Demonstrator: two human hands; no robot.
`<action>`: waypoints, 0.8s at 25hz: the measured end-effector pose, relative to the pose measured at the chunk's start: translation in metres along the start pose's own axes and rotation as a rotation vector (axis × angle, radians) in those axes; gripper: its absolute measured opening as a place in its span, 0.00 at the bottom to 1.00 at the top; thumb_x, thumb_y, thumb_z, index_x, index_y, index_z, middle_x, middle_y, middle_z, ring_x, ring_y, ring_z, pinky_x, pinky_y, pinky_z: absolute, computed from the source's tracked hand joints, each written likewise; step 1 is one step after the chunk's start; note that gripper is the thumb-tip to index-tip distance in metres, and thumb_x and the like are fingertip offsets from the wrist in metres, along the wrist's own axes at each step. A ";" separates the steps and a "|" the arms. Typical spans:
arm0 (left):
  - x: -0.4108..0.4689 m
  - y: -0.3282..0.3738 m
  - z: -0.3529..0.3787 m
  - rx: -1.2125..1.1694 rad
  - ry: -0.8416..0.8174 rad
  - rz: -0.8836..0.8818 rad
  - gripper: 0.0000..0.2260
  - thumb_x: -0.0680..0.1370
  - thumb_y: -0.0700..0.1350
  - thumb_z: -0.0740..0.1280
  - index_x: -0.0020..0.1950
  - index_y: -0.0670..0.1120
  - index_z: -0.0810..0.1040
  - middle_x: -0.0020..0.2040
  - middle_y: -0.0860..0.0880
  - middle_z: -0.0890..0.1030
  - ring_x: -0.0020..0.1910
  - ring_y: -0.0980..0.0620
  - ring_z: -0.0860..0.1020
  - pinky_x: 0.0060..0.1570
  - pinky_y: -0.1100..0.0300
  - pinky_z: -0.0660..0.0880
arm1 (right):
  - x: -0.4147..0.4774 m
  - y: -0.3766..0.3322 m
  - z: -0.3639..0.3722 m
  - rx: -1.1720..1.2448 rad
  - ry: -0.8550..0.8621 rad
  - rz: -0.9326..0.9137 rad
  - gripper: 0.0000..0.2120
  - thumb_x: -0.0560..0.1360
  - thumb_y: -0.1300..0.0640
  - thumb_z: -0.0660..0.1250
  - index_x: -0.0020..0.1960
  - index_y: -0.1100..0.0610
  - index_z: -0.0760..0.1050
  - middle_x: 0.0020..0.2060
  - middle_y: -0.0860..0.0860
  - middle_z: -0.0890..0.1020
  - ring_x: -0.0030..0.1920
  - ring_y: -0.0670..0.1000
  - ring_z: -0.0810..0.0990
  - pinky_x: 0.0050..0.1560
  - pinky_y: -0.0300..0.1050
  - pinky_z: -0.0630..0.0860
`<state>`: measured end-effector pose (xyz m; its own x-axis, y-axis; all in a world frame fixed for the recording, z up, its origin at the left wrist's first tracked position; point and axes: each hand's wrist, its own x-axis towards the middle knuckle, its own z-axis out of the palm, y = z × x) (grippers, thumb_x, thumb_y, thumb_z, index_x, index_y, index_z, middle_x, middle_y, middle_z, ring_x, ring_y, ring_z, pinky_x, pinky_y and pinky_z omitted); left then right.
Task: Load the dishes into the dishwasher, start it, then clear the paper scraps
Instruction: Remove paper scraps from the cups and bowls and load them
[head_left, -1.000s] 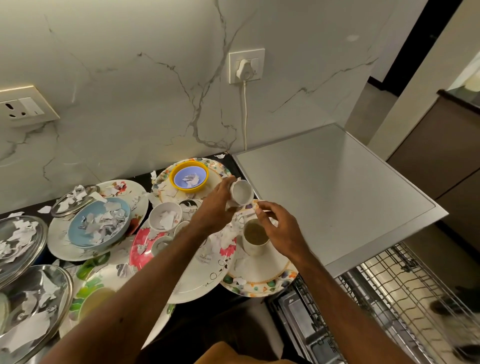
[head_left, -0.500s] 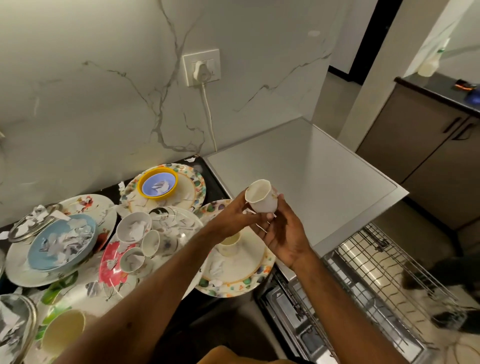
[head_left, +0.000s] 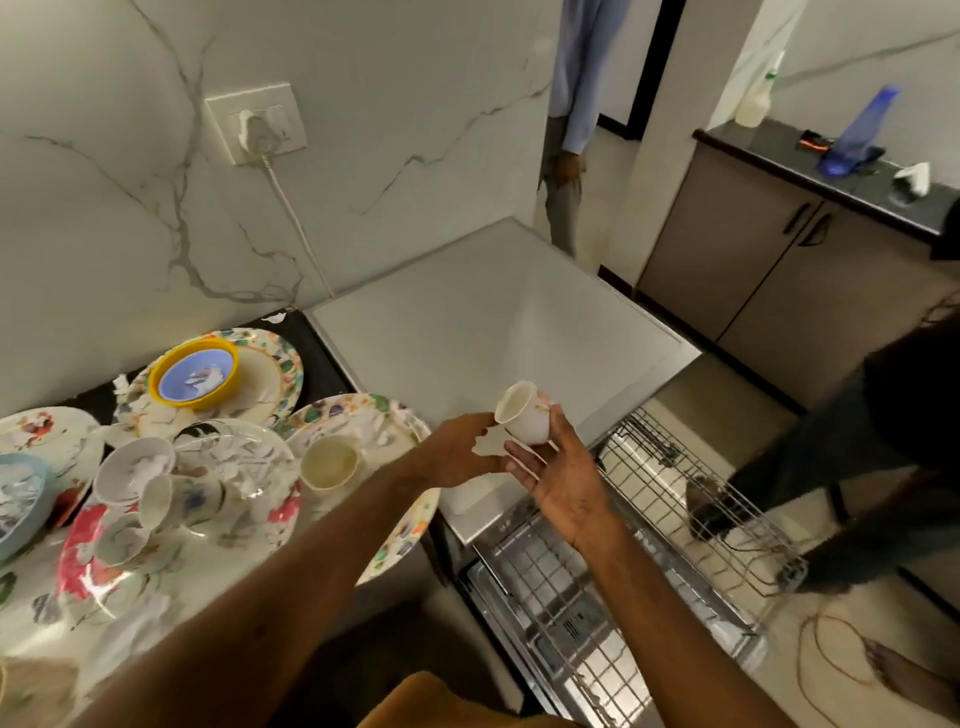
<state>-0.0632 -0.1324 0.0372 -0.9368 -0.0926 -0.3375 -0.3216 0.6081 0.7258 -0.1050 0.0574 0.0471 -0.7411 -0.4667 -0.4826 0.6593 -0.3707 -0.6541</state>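
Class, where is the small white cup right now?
Head view, centre: the right hand holds the small white cup, left hand beside it, above the front edge of the dishwasher top.

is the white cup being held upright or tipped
Tipped: the white cup lies sideways, held by the right hand, its open mouth facing left instead of up.
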 end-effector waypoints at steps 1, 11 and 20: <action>0.007 0.001 0.011 0.095 -0.049 -0.002 0.34 0.76 0.51 0.77 0.79 0.48 0.67 0.76 0.46 0.72 0.75 0.46 0.70 0.74 0.52 0.66 | 0.000 -0.005 -0.018 -0.024 0.017 -0.006 0.23 0.77 0.44 0.71 0.69 0.53 0.79 0.61 0.59 0.84 0.59 0.59 0.85 0.60 0.54 0.81; 0.054 -0.003 0.044 0.777 -0.253 -0.122 0.47 0.76 0.36 0.73 0.81 0.68 0.51 0.85 0.49 0.41 0.83 0.38 0.44 0.74 0.30 0.59 | 0.028 0.008 -0.173 -0.442 0.327 -0.136 0.28 0.75 0.44 0.75 0.72 0.51 0.75 0.62 0.55 0.83 0.56 0.56 0.84 0.51 0.51 0.84; 0.105 0.008 0.032 0.763 -0.438 -0.277 0.66 0.65 0.37 0.83 0.78 0.74 0.37 0.79 0.40 0.27 0.78 0.26 0.36 0.71 0.24 0.58 | 0.140 0.070 -0.224 -1.395 0.092 -0.045 0.27 0.73 0.43 0.77 0.69 0.44 0.73 0.60 0.50 0.81 0.57 0.53 0.82 0.54 0.49 0.84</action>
<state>-0.1593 -0.1115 -0.0117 -0.6535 -0.1005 -0.7502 -0.2030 0.9781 0.0458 -0.1907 0.1463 -0.1966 -0.7995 -0.4023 -0.4460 0.0075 0.7358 -0.6771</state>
